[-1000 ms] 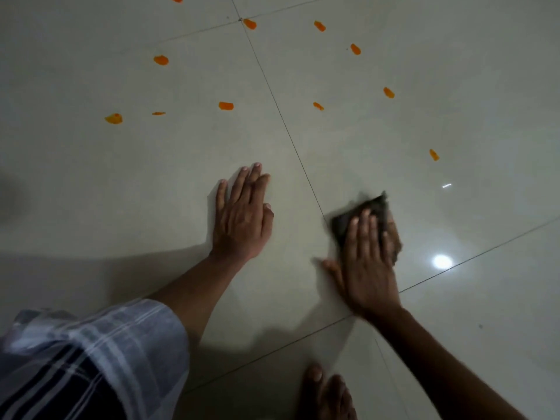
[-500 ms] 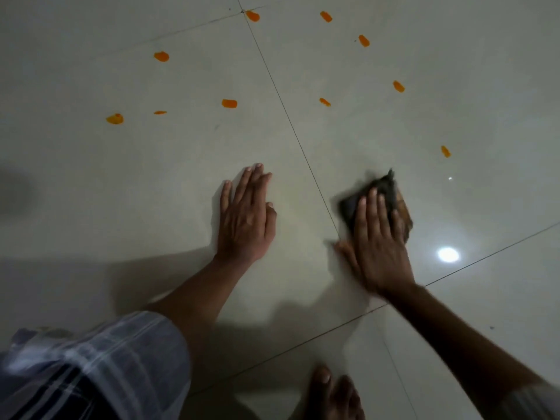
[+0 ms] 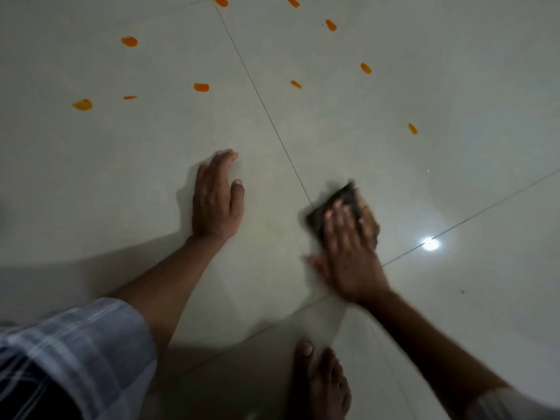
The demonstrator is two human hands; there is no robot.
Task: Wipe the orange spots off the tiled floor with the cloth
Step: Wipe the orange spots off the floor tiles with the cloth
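My right hand (image 3: 348, 253) presses flat on a dark folded cloth (image 3: 336, 201) on the pale tiled floor (image 3: 454, 177), just right of a grout line. The hand and cloth are blurred by motion. An orange tinge shows at the cloth's right edge. My left hand (image 3: 216, 198) rests flat on the floor to the left, fingers straight. Several orange spots lie farther away: one (image 3: 412, 128) to the upper right of the cloth, one (image 3: 201, 87) beyond my left hand, one (image 3: 82, 105) at the far left.
My bare foot (image 3: 318, 383) stands on the floor at the bottom centre. A checked garment (image 3: 60, 359) covers my knee at the bottom left. A lamp's bright reflection (image 3: 430, 244) shines on the tile right of the cloth.
My right hand slid the cloth forward, then back toward me, in a wiping stroke. The left hand stayed planted on the floor. The view shifted slightly.
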